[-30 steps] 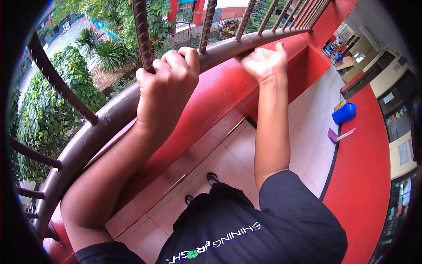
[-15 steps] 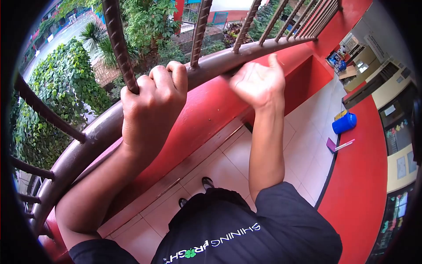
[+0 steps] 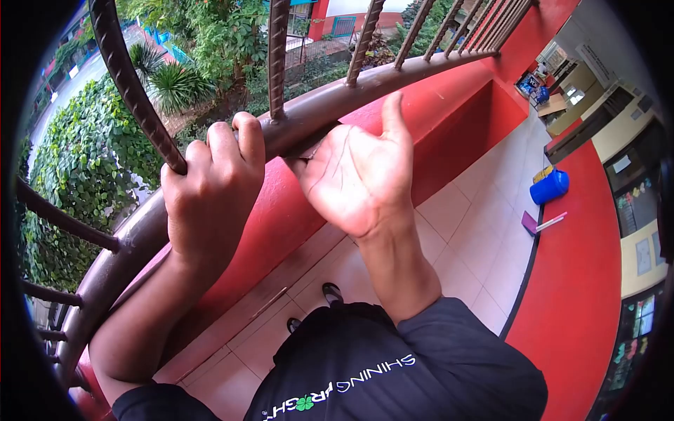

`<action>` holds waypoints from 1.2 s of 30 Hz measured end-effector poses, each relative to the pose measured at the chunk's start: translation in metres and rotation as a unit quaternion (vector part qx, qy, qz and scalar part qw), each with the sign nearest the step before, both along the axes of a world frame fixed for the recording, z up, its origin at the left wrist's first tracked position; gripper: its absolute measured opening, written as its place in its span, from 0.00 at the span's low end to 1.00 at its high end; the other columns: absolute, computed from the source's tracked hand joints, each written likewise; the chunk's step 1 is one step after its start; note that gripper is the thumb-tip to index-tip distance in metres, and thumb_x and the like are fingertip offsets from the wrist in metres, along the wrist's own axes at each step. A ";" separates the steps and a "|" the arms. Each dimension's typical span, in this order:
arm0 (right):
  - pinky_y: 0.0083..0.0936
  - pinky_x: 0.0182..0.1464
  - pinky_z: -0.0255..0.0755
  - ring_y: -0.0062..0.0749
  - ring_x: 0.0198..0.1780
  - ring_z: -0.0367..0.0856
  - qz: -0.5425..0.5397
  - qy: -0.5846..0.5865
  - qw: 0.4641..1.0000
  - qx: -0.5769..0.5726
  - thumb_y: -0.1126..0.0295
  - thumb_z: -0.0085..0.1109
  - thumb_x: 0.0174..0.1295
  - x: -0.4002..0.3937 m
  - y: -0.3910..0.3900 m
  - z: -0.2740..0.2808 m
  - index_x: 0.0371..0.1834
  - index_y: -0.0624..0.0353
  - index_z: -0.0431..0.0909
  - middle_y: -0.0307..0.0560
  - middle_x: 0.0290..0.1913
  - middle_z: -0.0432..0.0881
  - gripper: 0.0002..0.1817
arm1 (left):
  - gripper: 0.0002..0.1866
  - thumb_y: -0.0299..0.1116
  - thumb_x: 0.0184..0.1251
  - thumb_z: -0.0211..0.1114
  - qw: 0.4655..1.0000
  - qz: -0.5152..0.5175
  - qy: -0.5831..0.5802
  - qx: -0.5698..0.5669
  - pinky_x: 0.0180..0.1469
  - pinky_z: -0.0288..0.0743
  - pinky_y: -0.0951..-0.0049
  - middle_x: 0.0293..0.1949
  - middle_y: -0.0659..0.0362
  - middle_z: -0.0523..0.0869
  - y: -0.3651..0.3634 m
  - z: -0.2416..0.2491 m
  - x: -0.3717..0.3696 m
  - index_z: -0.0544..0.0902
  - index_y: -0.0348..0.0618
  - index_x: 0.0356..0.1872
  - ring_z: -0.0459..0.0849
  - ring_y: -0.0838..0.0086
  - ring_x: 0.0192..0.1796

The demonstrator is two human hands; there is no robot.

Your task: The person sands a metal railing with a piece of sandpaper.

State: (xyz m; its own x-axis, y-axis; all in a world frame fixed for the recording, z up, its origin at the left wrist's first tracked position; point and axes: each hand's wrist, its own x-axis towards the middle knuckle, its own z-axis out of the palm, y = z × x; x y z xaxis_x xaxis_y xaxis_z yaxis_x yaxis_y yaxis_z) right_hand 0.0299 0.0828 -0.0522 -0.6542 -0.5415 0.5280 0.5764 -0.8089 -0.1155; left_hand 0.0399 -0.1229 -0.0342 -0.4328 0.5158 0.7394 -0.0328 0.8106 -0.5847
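Observation:
A thick brown metal rail [image 3: 309, 109] curves across the view, with twisted bars [image 3: 279, 63] rising from it. My left hand [image 3: 214, 186] is wrapped over the rail between two bars, knuckles up. To its right, my right hand [image 3: 361, 172] is turned palm up with the thumb stretched out. Its fingers reach under the rail's lower side, where their tips are hidden; I see nothing held in the palm. Below the rail runs a red wall [image 3: 281, 203].
A blue bin [image 3: 549, 186] stands on the tiled floor [image 3: 484, 242] at the right, near a purple dustpan [image 3: 529, 223]. Leafy plants [image 3: 84, 161] grow beyond the rail. My feet in sandals are beside the red wall's base.
My right hand has moved left along the rail, nearer my left hand, and its palm shows more fully. The view has shifted slightly, while my left hand keeps its hold on the rail.

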 end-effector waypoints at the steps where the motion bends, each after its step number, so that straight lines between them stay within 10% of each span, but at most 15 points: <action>1: 0.48 0.82 0.58 0.51 0.75 0.66 -0.149 -0.075 0.983 0.070 0.22 0.34 0.71 -0.015 0.012 -0.001 0.78 0.75 0.55 0.68 0.76 0.65 0.59 | 0.05 0.38 0.71 0.66 1.000 -0.001 -0.003 -0.002 0.23 0.69 0.76 0.25 0.71 0.70 0.000 0.000 0.000 0.80 0.56 0.42 0.74 0.84 0.25; 3: 0.44 0.82 0.57 0.47 0.73 0.67 -0.429 -0.216 0.853 0.206 0.19 0.37 0.68 -0.038 0.038 0.008 0.77 0.75 0.55 0.67 0.74 0.65 0.62 | 0.05 0.39 0.72 0.66 1.000 0.008 0.001 -0.018 0.23 0.68 0.76 0.26 0.71 0.69 -0.001 0.001 0.000 0.79 0.55 0.42 0.74 0.84 0.25; 7: 0.49 0.82 0.56 0.55 0.76 0.66 -0.416 -0.226 0.860 0.191 0.21 0.36 0.70 -0.002 -0.009 0.029 0.77 0.76 0.56 0.69 0.77 0.65 0.60 | 0.05 0.37 0.71 0.66 1.000 -0.001 0.006 -0.009 0.24 0.68 0.76 0.25 0.71 0.69 0.000 0.002 -0.001 0.79 0.55 0.42 0.73 0.84 0.25; 8: 0.47 0.81 0.59 0.55 0.73 0.69 -0.205 -0.173 0.957 0.107 0.22 0.37 0.70 0.013 -0.019 0.014 0.75 0.76 0.59 0.68 0.75 0.69 0.59 | 0.05 0.37 0.71 0.66 1.000 -0.001 0.004 -0.005 0.24 0.68 0.76 0.25 0.71 0.69 0.000 0.002 -0.001 0.79 0.55 0.42 0.73 0.84 0.25; 15: 0.48 0.83 0.55 0.56 0.79 0.63 -0.474 -0.228 0.825 0.209 0.20 0.32 0.70 -0.024 0.018 0.015 0.81 0.76 0.48 0.71 0.80 0.59 0.62 | 0.05 0.35 0.70 0.66 1.000 0.004 -0.002 -0.005 0.24 0.68 0.76 0.26 0.71 0.70 0.002 0.001 0.003 0.80 0.55 0.42 0.73 0.83 0.25; 19: 0.51 0.83 0.55 0.62 0.77 0.65 -0.254 -0.220 0.927 0.168 0.20 0.34 0.69 0.006 -0.017 0.022 0.80 0.77 0.52 0.75 0.77 0.63 0.63 | 0.05 0.35 0.70 0.66 1.000 -0.002 -0.008 -0.005 0.24 0.68 0.75 0.26 0.71 0.70 0.000 0.003 0.002 0.80 0.55 0.43 0.73 0.83 0.26; 25: 0.52 0.85 0.50 0.59 0.82 0.59 -0.375 -0.210 0.888 0.164 0.20 0.29 0.70 -0.002 -0.024 0.022 0.82 0.78 0.46 0.76 0.78 0.61 0.64 | 0.05 0.35 0.70 0.67 1.000 -0.006 -0.003 0.000 0.24 0.67 0.75 0.26 0.71 0.70 0.000 0.003 0.001 0.80 0.54 0.43 0.73 0.83 0.26; 26: 0.52 0.85 0.49 0.60 0.82 0.58 -0.165 -0.083 0.983 -0.002 0.20 0.29 0.70 -0.003 -0.026 -0.022 0.82 0.78 0.45 0.76 0.79 0.60 0.64 | 0.05 0.35 0.71 0.66 1.000 -0.009 -0.006 0.002 0.24 0.67 0.75 0.26 0.71 0.70 0.000 0.002 0.001 0.80 0.54 0.43 0.73 0.83 0.26; 33: 0.49 0.84 0.53 0.59 0.78 0.63 -0.467 -0.221 0.841 0.162 0.22 0.33 0.71 -0.026 0.021 0.020 0.80 0.76 0.52 0.72 0.79 0.62 0.60 | 0.05 0.36 0.71 0.67 1.000 -0.004 -0.002 -0.009 0.24 0.68 0.75 0.26 0.71 0.70 0.000 0.003 0.000 0.80 0.54 0.43 0.73 0.83 0.26; 36: 0.49 0.83 0.56 0.57 0.76 0.66 -0.304 -0.227 0.910 0.168 0.22 0.34 0.71 0.001 -0.005 0.032 0.78 0.74 0.56 0.71 0.76 0.66 0.59 | 0.04 0.36 0.71 0.66 1.000 -0.002 -0.007 0.001 0.25 0.68 0.76 0.26 0.71 0.71 0.001 0.003 0.002 0.80 0.55 0.42 0.74 0.83 0.26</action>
